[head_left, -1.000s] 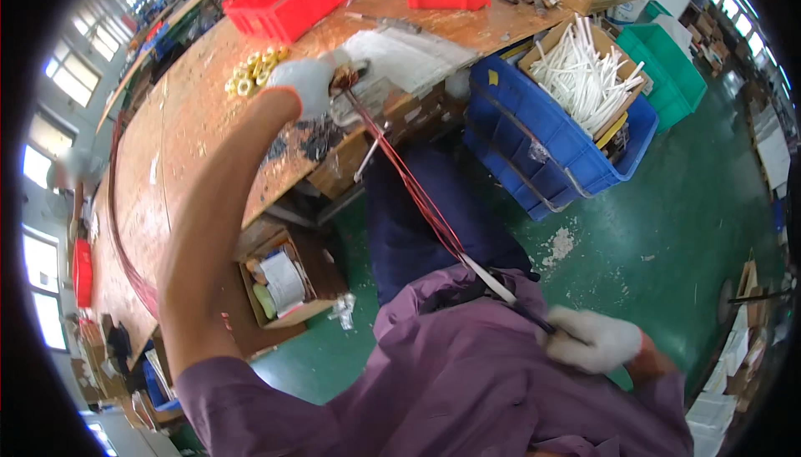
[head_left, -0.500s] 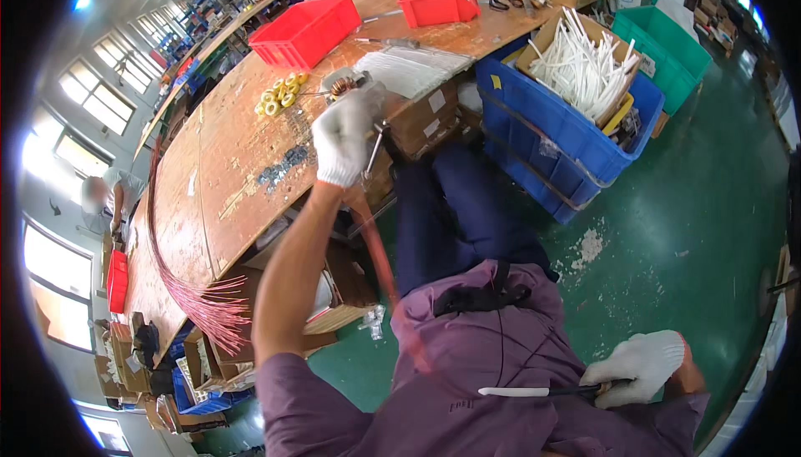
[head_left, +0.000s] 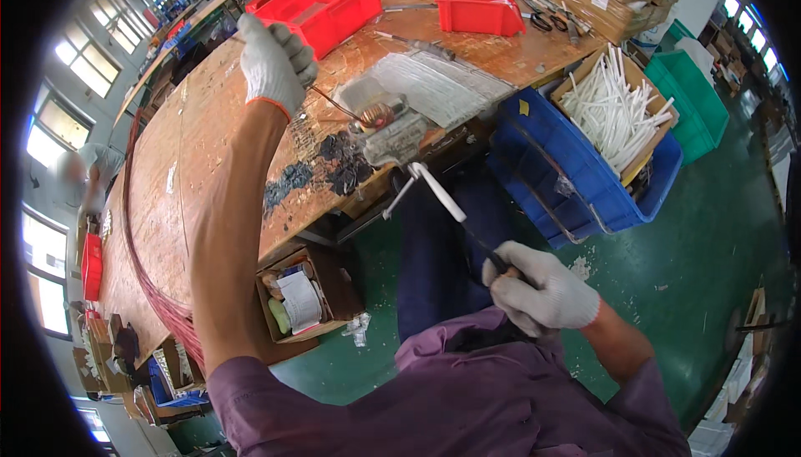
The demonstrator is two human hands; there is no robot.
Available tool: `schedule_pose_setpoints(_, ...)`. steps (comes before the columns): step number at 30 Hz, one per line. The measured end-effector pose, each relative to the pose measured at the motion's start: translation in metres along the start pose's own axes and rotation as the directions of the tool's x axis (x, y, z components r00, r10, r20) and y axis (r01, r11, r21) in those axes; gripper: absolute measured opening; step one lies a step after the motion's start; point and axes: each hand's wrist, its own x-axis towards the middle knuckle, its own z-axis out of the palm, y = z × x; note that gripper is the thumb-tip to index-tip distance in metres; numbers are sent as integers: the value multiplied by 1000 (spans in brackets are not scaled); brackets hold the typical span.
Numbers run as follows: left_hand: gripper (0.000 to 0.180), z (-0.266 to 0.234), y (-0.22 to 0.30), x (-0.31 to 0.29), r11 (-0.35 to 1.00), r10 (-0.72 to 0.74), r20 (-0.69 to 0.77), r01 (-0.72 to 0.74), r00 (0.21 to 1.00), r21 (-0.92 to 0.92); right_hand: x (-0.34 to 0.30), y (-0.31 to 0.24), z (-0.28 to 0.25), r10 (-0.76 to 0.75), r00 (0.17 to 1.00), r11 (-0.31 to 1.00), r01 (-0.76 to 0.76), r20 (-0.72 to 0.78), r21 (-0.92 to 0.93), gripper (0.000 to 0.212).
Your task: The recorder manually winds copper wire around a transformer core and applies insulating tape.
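My left hand (head_left: 279, 60), in a white knit glove, is closed around a copper-coloured wire (head_left: 332, 105) above the bench. That wire runs from my fist down to a copper-wound coil (head_left: 377, 116). The coil sits at a grey metal vise (head_left: 396, 138) on the bench edge. My right hand (head_left: 542, 290), also gloved, grips a slim black rod-like tool with a white front part (head_left: 442, 194) in front of my body. Its white end overlaps the vise's bar handle (head_left: 400, 198) in view; whether they touch, I cannot tell.
Red bins (head_left: 321, 10) and scissors (head_left: 542, 21) lie on the wooden bench (head_left: 221, 136). Clear-wrapped strips (head_left: 442, 77) lie behind the vise. A blue crate (head_left: 542, 161) with a box of white tubes (head_left: 617, 111) stands right. Pinkish wires (head_left: 158, 290) hang off the left edge.
My left hand has moved from the vise up and left, drawing the wire out from the coil. My right hand has come forward and left with the black-and-white tool, toward the vise.
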Motion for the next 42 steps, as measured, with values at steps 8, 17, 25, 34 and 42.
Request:
schedule_pose_setpoints(8,58,17,-78,66,956,-289,38,290,957,-43,138,-20,13,62,996,991,-55,-58,121,15)
schedule_pose_setpoints(17,58,17,-125,87,917,-383,192,398,904,-44,175,-43,-16,60,998,998,-61,22,25,16)
schedule_pose_setpoints(25,58,17,-119,77,929,-357,101,364,929,-63,170,-36,6,-68,997,977,75,-39,198,15)
schedule_pose_setpoints(34,56,13,-123,80,916,-394,135,400,909,-25,159,-1,-16,-285,953,875,214,-105,-434,27)
schedule_pose_setpoints(42,57,-66,21,99,988,4,-17,-7,1000,-155,148,18,3,-387,905,815,247,-176,-525,27)
